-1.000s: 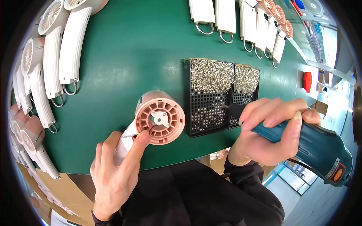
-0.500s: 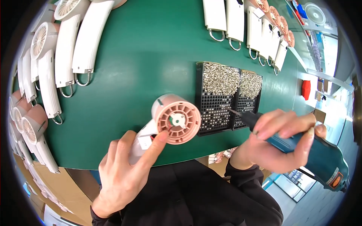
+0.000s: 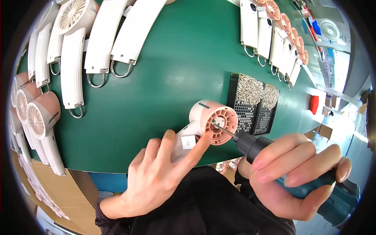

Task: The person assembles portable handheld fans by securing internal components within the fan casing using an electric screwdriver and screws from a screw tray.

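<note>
Fingers, two sets, at a broad, flat-topped green workbench (image 3: 160,98): right hand (image 3: 297,174) wrapped around one teal, black-nosed powered screwdriver (image 3: 340,201), tilted; left hand (image 3: 160,172) gripping the handle of one white-and-pink, round-headed handheld fan (image 3: 192,129), one fingertip at its ring. Fan located near the bench's front edge, open face toward the driver. Two black, perforated rectangular trays (image 3: 233,88), just beyond the fan head, holding small silvery metal screws (image 3: 250,90). One slim metal bit (image 3: 226,131), tip at the hub; seating cannot be told. Handling, as judged: brace the head, keep bit square, press steadily, guard fingertip and wires (image 3: 212,127).
</note>
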`<state>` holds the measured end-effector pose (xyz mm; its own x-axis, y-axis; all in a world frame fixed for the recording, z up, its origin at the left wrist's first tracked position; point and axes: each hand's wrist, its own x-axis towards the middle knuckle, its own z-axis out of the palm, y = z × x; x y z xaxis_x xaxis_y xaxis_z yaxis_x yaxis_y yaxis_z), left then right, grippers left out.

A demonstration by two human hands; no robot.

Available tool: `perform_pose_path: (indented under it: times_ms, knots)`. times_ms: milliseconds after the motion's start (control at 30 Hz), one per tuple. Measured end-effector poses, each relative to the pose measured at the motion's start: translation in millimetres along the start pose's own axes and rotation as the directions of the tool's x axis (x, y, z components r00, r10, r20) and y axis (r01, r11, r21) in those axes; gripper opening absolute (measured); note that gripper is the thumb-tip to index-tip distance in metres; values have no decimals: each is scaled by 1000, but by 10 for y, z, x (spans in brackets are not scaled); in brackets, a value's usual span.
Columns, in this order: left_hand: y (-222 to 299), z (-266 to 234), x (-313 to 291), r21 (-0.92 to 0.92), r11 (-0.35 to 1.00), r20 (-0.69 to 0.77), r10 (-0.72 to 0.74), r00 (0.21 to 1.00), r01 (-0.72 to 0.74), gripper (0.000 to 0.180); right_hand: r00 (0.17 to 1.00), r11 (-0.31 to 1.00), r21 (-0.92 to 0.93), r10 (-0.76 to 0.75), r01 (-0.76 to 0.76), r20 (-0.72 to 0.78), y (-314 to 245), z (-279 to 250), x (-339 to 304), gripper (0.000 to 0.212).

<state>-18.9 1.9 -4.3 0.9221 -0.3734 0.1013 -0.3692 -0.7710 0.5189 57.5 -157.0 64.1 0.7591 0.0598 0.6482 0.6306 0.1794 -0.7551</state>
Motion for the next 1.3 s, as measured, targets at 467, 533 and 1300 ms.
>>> perform_pose_path:
  times_ms: [467, 533, 1300]
  knots:
    - [26, -55, 23, -56, 995, 17, -80, 997, 81, 61, 975, 994, -26, 113, -110, 189, 261, 152, -69, 17]
    - [28, -49, 11, -65, 995, 29, -73, 997, 75, 61, 977, 996, -22, 84, -82, 195, 270, 155, -88, 16]
    - [181, -8, 114, 13, 994, 9, -106, 994, 106, 57, 897, 963, -247, -10, -110, -441, -55, -1212, -218, 25]
